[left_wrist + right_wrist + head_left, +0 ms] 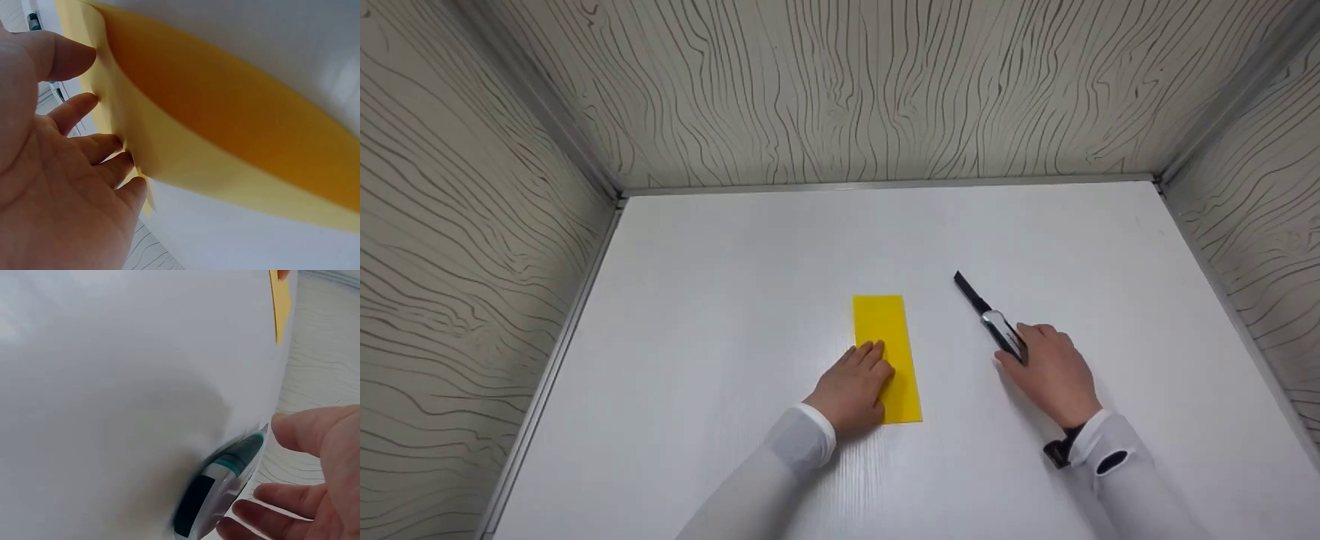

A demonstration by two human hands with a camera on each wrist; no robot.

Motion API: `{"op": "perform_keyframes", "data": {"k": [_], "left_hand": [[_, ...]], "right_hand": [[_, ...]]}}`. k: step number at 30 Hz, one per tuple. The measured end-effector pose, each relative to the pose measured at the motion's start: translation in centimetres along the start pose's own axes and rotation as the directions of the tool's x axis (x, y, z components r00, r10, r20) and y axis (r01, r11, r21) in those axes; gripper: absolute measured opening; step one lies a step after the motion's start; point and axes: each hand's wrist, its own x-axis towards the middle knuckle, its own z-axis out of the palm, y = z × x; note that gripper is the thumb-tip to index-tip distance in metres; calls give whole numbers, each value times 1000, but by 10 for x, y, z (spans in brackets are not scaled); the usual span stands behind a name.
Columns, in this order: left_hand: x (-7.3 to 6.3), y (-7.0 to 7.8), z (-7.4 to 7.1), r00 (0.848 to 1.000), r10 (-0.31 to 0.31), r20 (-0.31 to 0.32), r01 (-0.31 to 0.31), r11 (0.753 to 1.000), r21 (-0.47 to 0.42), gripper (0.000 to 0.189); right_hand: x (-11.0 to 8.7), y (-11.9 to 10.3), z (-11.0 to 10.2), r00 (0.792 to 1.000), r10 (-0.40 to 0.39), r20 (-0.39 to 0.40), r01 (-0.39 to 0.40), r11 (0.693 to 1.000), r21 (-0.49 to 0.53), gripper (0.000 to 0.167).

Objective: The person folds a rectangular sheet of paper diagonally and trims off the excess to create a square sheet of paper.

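Note:
My left hand (pixel 849 390) rests on a yellow folded sheet of paper (pixel 881 316), its fingers laid over the left long side. In the left wrist view, the fingertips press the upper layer (pixel 180 143) of the sheet, which bows away from the layer beneath it. To the right lies a utility knife (pixel 1002 331) with a black blade pointing away and to the left. My right hand (pixel 1051 369) reaches over the near end of its handle, thumb on one side and fingers on the other. The right wrist view shows these fingers spread, close beside the handle (pixel 225 481).
Both hands are over a white tabletop (pixel 720 300). Walls with a wood-grain line pattern (pixel 840 90) stand behind it and at both sides, with metal rails along the edges. A dark band (pixel 1059 452) sits at the right wrist.

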Motion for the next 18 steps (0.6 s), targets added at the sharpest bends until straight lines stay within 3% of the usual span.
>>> {"op": "perform_keyframes", "data": {"k": [6, 13, 18], "left_hand": [[0, 0, 0, 1000, -3, 1, 3, 1000, 1, 38], [0, -1, -1, 1000, -11, -7, 11, 1000, 6, 38], [-2, -3, -3, 1000, -23, -6, 23, 1000, 13, 40]], "right_hand": [[17, -1, 3, 998, 38, 59, -37, 999, -23, 68], [23, 0, 9, 999, 27, 29, -26, 999, -32, 42], [23, 2, 11, 1000, -3, -16, 2, 999, -41, 34]]}}
